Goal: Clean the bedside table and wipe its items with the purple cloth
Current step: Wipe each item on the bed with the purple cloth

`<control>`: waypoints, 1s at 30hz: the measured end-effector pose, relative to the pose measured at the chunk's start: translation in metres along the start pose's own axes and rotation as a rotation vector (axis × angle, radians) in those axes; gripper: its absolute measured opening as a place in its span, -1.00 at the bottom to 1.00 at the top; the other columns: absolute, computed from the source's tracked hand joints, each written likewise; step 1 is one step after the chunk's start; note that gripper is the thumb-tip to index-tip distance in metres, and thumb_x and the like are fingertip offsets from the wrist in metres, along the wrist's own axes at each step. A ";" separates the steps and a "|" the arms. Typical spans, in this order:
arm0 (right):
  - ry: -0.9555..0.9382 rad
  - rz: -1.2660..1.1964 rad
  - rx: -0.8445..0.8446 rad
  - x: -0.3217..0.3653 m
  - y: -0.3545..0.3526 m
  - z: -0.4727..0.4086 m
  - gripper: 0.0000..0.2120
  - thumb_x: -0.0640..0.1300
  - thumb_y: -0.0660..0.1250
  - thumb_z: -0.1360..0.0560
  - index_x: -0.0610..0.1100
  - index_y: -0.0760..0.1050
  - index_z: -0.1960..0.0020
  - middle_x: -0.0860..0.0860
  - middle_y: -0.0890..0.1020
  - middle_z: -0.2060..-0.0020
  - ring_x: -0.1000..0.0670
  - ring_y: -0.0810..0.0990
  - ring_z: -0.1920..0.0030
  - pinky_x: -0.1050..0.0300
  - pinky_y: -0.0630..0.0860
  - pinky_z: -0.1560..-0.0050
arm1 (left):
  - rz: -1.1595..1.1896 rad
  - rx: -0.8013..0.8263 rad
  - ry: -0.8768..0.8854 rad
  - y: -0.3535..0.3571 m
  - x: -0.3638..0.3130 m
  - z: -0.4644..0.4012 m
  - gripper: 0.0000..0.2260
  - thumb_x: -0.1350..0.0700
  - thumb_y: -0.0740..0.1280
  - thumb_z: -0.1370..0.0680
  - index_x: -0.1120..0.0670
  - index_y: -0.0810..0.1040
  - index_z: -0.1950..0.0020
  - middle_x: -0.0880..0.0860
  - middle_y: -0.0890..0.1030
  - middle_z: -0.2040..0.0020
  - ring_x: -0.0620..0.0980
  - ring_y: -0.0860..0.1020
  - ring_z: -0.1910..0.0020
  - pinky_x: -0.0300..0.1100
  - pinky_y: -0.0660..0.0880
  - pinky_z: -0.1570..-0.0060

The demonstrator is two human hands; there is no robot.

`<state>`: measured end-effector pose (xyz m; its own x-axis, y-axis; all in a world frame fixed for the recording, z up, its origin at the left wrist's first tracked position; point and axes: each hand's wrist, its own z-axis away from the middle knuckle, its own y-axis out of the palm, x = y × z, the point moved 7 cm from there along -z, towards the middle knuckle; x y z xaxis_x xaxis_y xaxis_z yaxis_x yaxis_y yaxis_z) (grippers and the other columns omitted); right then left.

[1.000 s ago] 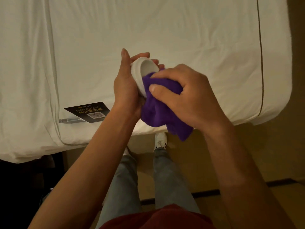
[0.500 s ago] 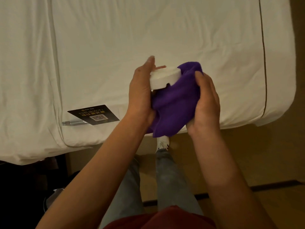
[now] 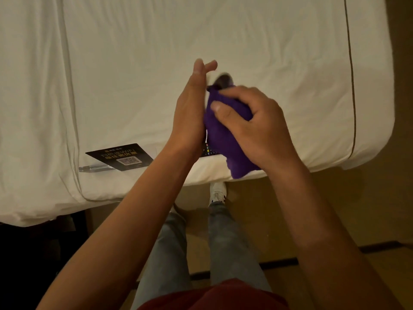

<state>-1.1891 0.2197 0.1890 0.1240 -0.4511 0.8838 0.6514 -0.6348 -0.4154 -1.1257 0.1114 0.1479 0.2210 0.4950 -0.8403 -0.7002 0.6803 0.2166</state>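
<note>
My left hand (image 3: 190, 113) holds a small white dish (image 3: 214, 77) upright on its edge above the bed. Only the dish's top rim shows, blurred, above my fingers. My right hand (image 3: 252, 128) grips the purple cloth (image 3: 225, 135) and presses it against the dish's open side. The cloth's loose end hangs down past the mattress edge. The bedside table itself is out of view.
A white bed (image 3: 134, 74) fills the upper view. A black WiFi card in a clear acrylic stand (image 3: 120, 157) lies near its edge. A dark remote control (image 3: 210, 151) peeks out under my hands. My legs stand on tan floor (image 3: 335, 209); dark furniture (image 3: 33, 253) is at lower left.
The dish has turned from flat back onto its edge. My right hand shifted from beneath the cloth to on top of it, pushing the cloth into the dish.
</note>
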 end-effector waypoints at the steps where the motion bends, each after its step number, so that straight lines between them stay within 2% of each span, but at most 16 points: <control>1: 0.022 0.034 0.094 -0.006 0.003 0.001 -0.87 0.09 0.40 -0.56 0.27 0.59 -0.09 0.16 0.66 -0.02 0.22 0.63 -0.01 0.38 0.57 0.09 | -0.034 -0.011 0.010 -0.001 0.002 -0.003 -0.57 -0.24 0.11 -0.65 -0.01 0.61 -0.24 0.11 0.67 -0.21 0.08 0.64 -0.21 0.10 0.54 -0.28; 3: 0.055 0.088 0.192 -0.020 0.001 0.004 -0.90 0.14 0.41 -0.51 0.33 0.59 -0.01 0.22 0.67 0.03 0.28 0.62 0.00 0.48 0.51 0.14 | -0.025 -0.008 -0.050 -0.003 0.016 -0.009 -0.53 -0.26 0.14 -0.64 0.05 0.60 -0.27 0.13 0.69 -0.18 0.10 0.66 -0.17 0.13 0.55 -0.28; 4: 0.073 0.079 0.173 -0.028 -0.004 0.006 -0.90 0.15 0.40 -0.49 0.32 0.61 0.00 0.24 0.68 0.04 0.27 0.62 0.00 0.47 0.50 0.12 | 0.015 -0.006 -0.113 -0.004 0.026 -0.012 -0.48 -0.29 0.16 -0.63 0.08 0.57 -0.31 0.13 0.69 -0.18 0.10 0.67 -0.16 0.13 0.56 -0.26; 7: 0.173 -0.110 -0.029 -0.057 -0.030 0.015 -0.90 0.08 0.40 -0.48 0.24 0.67 0.05 0.25 0.71 0.10 0.22 0.66 0.04 0.31 0.53 0.10 | 0.142 -0.001 -0.253 -0.009 0.051 -0.018 -0.40 -0.33 0.21 -0.58 0.11 0.46 -0.39 0.17 0.66 -0.21 0.19 0.68 -0.13 0.14 0.63 -0.08; 9: 0.248 -0.194 -0.154 -0.080 -0.045 0.026 -0.90 0.07 0.39 -0.47 0.24 0.67 0.07 0.23 0.72 0.11 0.20 0.67 0.07 0.27 0.56 0.14 | 0.120 0.060 -0.243 -0.010 0.061 -0.023 -0.48 -0.22 0.29 -0.58 0.13 0.43 -0.36 0.23 0.60 -0.26 0.30 0.67 -0.10 0.16 0.64 0.03; 11: 0.312 -0.204 -0.222 -0.102 -0.055 0.035 -0.90 0.09 0.40 -0.45 0.22 0.67 0.07 0.19 0.72 0.11 0.17 0.68 0.09 0.21 0.59 0.17 | -0.023 0.089 -0.196 -0.013 0.070 -0.030 -0.58 -0.12 0.34 -0.57 0.11 0.43 -0.30 0.21 0.53 -0.28 0.32 0.64 -0.12 0.16 0.65 0.07; 13: 0.353 -0.192 -0.247 -0.118 -0.060 0.042 -0.87 0.13 0.40 -0.44 0.20 0.67 0.04 0.18 0.72 0.09 0.14 0.70 0.10 0.14 0.63 0.19 | -0.320 0.078 -0.123 -0.016 0.077 -0.042 -0.67 -0.14 0.30 -0.55 0.06 0.49 -0.17 0.10 0.56 -0.15 0.15 0.61 -0.09 0.02 0.66 0.16; 15: 0.376 -0.186 -0.253 -0.128 -0.063 0.045 -0.84 0.16 0.39 -0.43 0.22 0.66 0.02 0.21 0.71 0.08 0.16 0.69 0.09 0.14 0.62 0.19 | -0.601 0.100 -0.047 -0.010 0.087 -0.054 -0.72 -0.12 0.25 -0.60 0.06 0.54 -0.10 0.02 0.60 -0.02 0.06 0.57 0.00 -0.07 0.55 0.17; 18: 0.379 -0.177 -0.242 -0.139 -0.063 0.046 -0.85 0.17 0.38 -0.43 0.24 0.65 0.02 0.24 0.70 0.07 0.19 0.68 0.07 0.20 0.58 0.18 | -0.890 0.188 -0.011 0.004 0.121 -0.073 -0.75 0.04 0.19 -0.68 0.14 0.59 -0.14 0.06 0.62 -0.04 0.12 0.56 -0.06 -0.13 0.38 0.05; 21: 0.378 -0.176 -0.229 -0.148 -0.060 0.047 -0.87 0.14 0.38 -0.43 0.23 0.65 0.04 0.25 0.70 0.08 0.20 0.67 0.08 0.31 0.55 0.22 | -1.123 0.301 -0.023 0.017 0.158 -0.086 -0.72 0.05 0.15 -0.69 0.14 0.58 -0.22 0.13 0.63 -0.15 0.14 0.55 -0.12 -0.13 0.38 0.02; 26: 0.397 -0.179 -0.208 -0.166 -0.058 0.050 -0.82 0.17 0.37 -0.42 0.21 0.65 0.00 0.25 0.70 0.07 0.20 0.67 0.07 0.37 0.54 0.24 | -1.306 0.459 0.017 0.035 0.197 -0.096 -0.69 0.01 0.20 -0.68 0.03 0.52 -0.39 0.15 0.58 -0.24 0.15 0.53 -0.21 -0.14 0.36 -0.04; 28: 0.404 -0.182 -0.197 -0.172 -0.058 0.052 -0.79 0.17 0.38 -0.43 0.19 0.65 -0.03 0.24 0.70 0.05 0.18 0.67 0.06 0.35 0.55 0.23 | -1.274 0.449 0.052 0.038 0.203 -0.097 -0.70 0.05 0.24 -0.66 0.00 0.52 -0.40 0.13 0.60 -0.25 0.13 0.54 -0.22 -0.11 0.41 -0.11; 30: 0.408 -0.184 -0.185 -0.175 -0.057 0.053 -0.78 0.17 0.38 -0.43 0.18 0.64 -0.05 0.24 0.70 0.04 0.18 0.67 0.05 0.34 0.56 0.22 | -1.236 0.405 0.096 0.039 0.205 -0.099 -0.70 0.07 0.29 -0.64 0.00 0.53 -0.38 0.12 0.63 -0.21 0.13 0.56 -0.18 -0.11 0.44 -0.08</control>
<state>-1.2088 0.3683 0.0694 -0.3087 -0.5065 0.8051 0.4862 -0.8115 -0.3241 -1.1747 0.1857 -0.0654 0.5065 -0.6009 -0.6184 0.1874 0.7768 -0.6012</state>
